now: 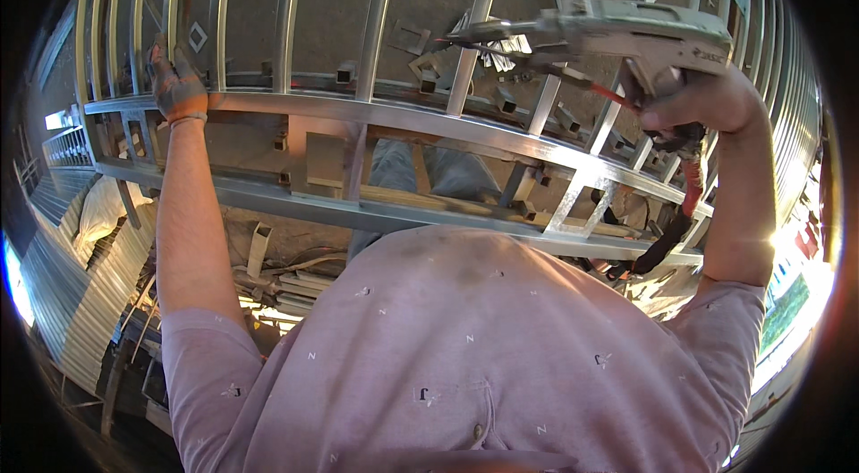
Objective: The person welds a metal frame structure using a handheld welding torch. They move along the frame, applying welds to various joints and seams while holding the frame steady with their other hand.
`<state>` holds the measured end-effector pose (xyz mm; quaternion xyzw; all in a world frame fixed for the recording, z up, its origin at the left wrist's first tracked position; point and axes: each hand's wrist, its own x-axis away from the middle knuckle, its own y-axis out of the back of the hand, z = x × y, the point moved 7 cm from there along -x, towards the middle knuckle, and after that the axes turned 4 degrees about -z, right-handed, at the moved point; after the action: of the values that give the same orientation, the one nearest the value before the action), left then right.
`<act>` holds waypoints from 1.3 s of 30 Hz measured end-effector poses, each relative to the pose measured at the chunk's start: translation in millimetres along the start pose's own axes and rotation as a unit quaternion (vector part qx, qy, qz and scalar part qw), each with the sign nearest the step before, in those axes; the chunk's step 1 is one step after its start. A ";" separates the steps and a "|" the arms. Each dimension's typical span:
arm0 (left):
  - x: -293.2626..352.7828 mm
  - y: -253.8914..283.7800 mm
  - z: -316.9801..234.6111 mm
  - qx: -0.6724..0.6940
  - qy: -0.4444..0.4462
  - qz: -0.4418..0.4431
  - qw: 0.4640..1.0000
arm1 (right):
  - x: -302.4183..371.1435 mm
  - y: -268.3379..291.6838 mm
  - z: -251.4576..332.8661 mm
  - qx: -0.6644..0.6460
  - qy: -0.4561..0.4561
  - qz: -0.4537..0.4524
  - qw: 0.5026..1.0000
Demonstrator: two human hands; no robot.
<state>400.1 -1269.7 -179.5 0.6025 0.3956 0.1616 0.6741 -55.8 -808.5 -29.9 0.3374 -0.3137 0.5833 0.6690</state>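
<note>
A large frame of shiny metal tubes spans the view ahead of my body. My left hand (182,84), in a grey and orange glove, sits where an upright bar (177,3) meets the long cross rail (331,108). Its fingers and thumb lie on either side of that bar, closed on it. On the right, my right hand (702,106) is wrapped around the handle of a grey welding gun (644,30), slightly blurred. The gun is raised over the frame, its thin nozzle (488,32) pointing left. A red and black hose (689,191) hangs from the handle.
A lower rail (242,197) runs parallel, nearer my body. Beneath the frame lie short tube offcuts (259,249), a pile of metal strips (506,52) and flat plates (410,36). Corrugated sheets (85,312) and a pale sack (107,209) are at the left.
</note>
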 end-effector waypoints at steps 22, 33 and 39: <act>3.4 0.7 6.0 0.115 0.125 -0.008 0.985 | -91.8 -105.3 -2.5 0.039 -0.094 0.142 0.985; 1.5 12.4 -7.8 0.095 0.121 -0.006 0.988 | -99.7 -107.3 -6.4 0.049 -0.046 0.140 0.988; -1.2 12.7 -10.6 0.047 0.087 -0.007 0.995 | -97.6 -108.6 -6.5 0.044 -0.053 0.142 0.987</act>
<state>394.9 -1260.4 -166.8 0.6142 0.4645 0.1899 0.6090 40.1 -868.7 -122.3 0.3492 -0.3679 0.6668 0.5460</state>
